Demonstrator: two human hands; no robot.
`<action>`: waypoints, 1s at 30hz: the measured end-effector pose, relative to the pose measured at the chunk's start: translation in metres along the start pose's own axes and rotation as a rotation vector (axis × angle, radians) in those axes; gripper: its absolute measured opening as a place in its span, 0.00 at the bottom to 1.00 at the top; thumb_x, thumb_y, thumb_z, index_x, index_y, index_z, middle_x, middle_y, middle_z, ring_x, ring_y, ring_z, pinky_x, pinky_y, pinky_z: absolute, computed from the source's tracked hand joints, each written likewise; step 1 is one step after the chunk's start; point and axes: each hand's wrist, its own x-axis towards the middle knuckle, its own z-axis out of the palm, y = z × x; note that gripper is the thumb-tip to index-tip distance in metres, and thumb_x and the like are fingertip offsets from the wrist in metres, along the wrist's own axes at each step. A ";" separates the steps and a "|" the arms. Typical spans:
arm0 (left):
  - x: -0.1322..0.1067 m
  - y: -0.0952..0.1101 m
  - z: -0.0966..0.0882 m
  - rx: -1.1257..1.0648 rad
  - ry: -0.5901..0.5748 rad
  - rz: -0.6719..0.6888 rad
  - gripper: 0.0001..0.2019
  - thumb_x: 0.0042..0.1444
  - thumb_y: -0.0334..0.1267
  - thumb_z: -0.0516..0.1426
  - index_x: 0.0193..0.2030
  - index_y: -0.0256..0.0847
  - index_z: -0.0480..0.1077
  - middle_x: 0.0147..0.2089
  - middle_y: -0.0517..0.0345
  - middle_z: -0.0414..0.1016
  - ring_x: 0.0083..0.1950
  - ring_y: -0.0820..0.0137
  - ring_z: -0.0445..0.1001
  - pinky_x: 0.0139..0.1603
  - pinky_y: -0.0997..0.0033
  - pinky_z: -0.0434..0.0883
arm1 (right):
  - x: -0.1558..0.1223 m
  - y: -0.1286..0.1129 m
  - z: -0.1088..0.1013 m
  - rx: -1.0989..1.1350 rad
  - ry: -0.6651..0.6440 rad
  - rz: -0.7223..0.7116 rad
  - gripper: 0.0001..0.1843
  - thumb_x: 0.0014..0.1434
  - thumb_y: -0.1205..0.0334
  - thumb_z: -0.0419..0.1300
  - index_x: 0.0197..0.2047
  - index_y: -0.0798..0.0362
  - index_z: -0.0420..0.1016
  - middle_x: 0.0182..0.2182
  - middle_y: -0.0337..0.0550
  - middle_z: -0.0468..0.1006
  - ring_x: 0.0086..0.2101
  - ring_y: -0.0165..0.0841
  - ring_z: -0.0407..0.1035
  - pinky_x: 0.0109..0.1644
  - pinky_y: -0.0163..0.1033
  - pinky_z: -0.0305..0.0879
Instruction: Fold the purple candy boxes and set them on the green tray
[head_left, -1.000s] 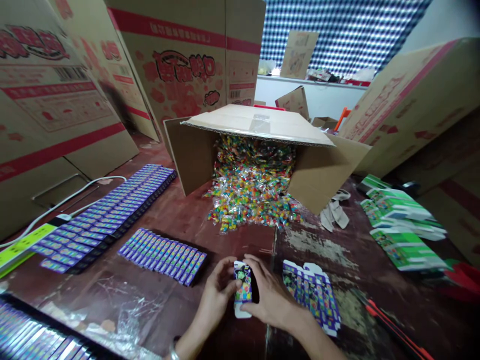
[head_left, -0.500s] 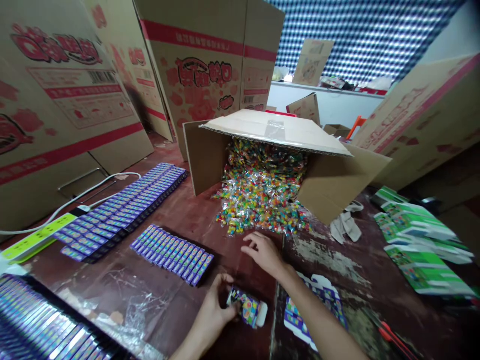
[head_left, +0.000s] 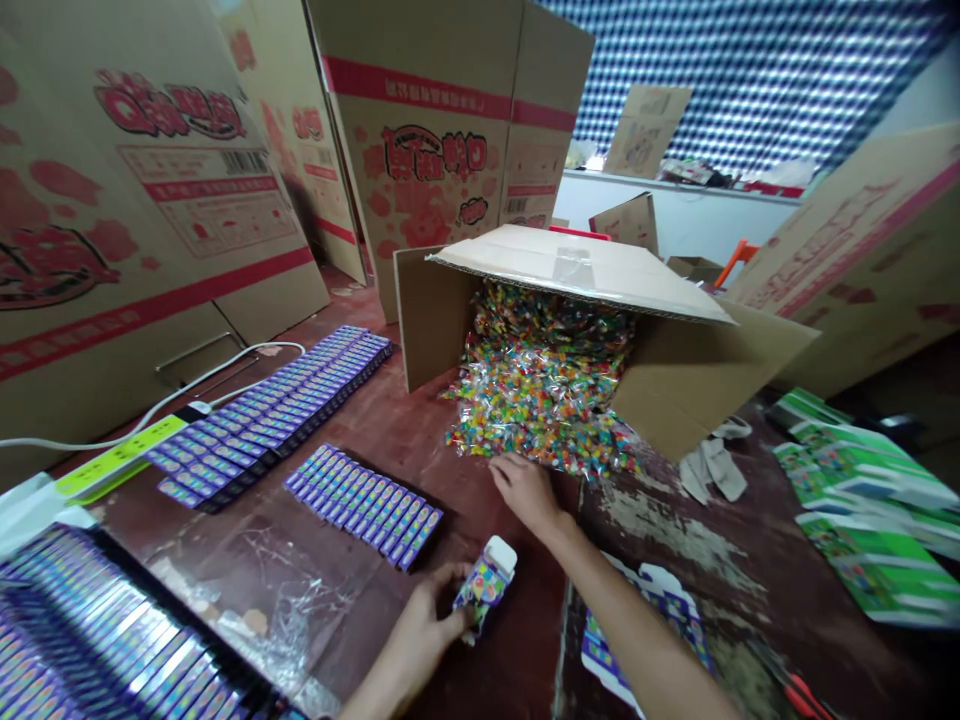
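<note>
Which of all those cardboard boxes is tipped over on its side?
The plain brown carton mid-table: it lies sideways, spilling colourful wrapped candies. The red-printed cartons around it stand upright.

You hold a small purple cardboard box [head_left: 484, 585] printed with bright multicolour cartoons and a white flap. Rainbow-coloured wrapped sweets [head_left: 544, 395] spill from a plain brown corrugated carton [head_left: 675, 385]. The dark reddish-brown worktop [head_left: 420, 430] carries purple-blue striped box rows [head_left: 364, 505] and green packs [head_left: 874, 510].

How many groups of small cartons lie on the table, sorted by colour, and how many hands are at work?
Purple carton rows: 3
Green carton piles: 1
Flat purple carton stacks: 1
Hands, left holding an open carton, right at the sweets: 2
Total: 7
</note>
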 end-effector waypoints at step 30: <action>0.021 0.010 0.038 -0.125 -0.042 0.096 0.12 0.53 0.39 0.62 0.41 0.38 0.65 0.39 0.55 0.71 0.41 0.66 0.71 0.42 0.70 0.68 | -0.093 -0.026 -0.060 0.467 0.167 0.182 0.06 0.58 0.61 0.60 0.29 0.51 0.72 0.37 0.41 0.74 0.38 0.33 0.69 0.45 0.38 0.64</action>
